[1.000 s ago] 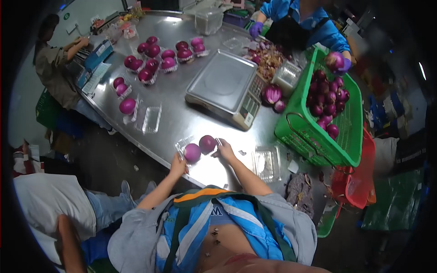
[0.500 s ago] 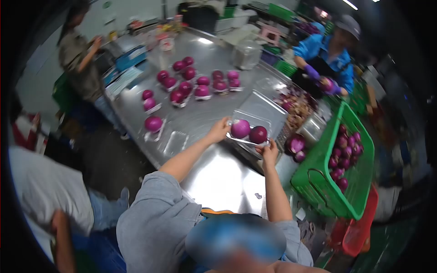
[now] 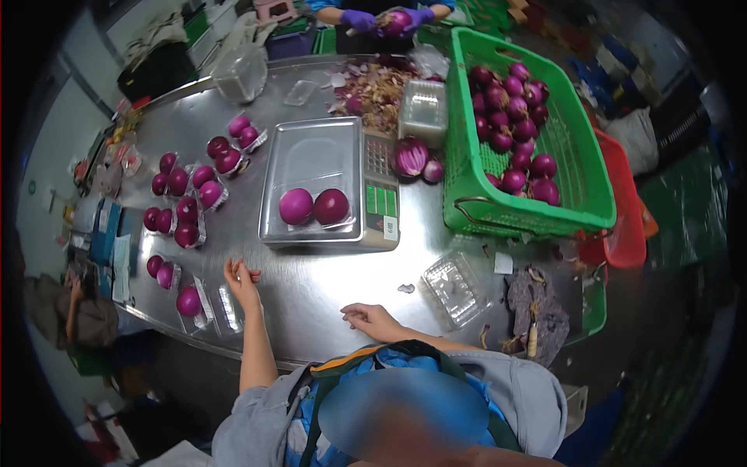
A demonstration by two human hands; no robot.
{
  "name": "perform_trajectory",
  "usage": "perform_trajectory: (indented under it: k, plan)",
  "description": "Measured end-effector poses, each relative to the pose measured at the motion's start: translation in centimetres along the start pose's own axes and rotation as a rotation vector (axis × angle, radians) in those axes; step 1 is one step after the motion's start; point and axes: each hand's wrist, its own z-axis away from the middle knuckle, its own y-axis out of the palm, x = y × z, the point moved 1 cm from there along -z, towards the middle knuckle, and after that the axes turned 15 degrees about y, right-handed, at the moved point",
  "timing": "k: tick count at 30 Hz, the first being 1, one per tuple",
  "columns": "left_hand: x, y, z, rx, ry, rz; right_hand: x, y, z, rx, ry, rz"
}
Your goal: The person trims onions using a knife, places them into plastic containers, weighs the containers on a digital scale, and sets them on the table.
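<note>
Two peeled red onions sit in a clear plastic tray on the steel pan of a weighing scale. My left hand hovers over the table just below the scale's near left corner, fingers loosely bent and apart, holding nothing. Nearer my body, my right hand is above the bare metal, its fingers loosely extended and nothing in them. To the left of my left hand lie a tray with one onion and an empty clear tray. A clear plastic box rests to the right of my right hand.
A green crate of red onions stands at the right. Several packed onions lie on the left. Onion skins and stacked clear trays are behind the scale. A knife lies at right. Across the table, purple-gloved hands hold an onion.
The tray with two onions has gone from my hands onto the scale. Both hands have let go and drawn back toward me. My view has swung right.
</note>
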Motion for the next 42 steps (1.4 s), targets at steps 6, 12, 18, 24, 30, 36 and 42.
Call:
perform_trajectory:
  k: [6, 12, 18, 24, 30, 36, 42]
  plan:
    - [-3.3, 3.0, -1.1, 0.119, 0.054, 0.027, 3.0, -1.0, 0.1, -0.022, 0.007, 0.083]
    - [-5.2, 8.1, -2.8, 0.377, -0.047, 0.140, 8.9, -6.4, -5.8, -0.494, -0.352, -0.058]
    - [-2.6, 10.6, -5.2, 0.564, -0.533, 0.311, 12.4, -7.7, -12.3, -0.246, 0.008, -0.160]
    - [-3.9, 7.4, -3.4, 0.130, -0.398, 0.789, 14.7, -4.2, -12.3, -0.109, -0.322, -0.181]
    - [-0.4, -1.5, -5.8, -0.246, -0.228, 0.783, 13.9, -2.7, -5.9, 0.191, -0.218, 0.103]
    - [6.0, -10.4, -9.8, -0.314, -0.256, 0.493, 7.2, -6.0, -2.8, 0.000, -0.029, -0.028]
    - [4.7, -12.1, -7.6, -0.410, -0.438, 0.107, 1.3, -8.6, 0.7, -0.197, 0.074, -0.053]
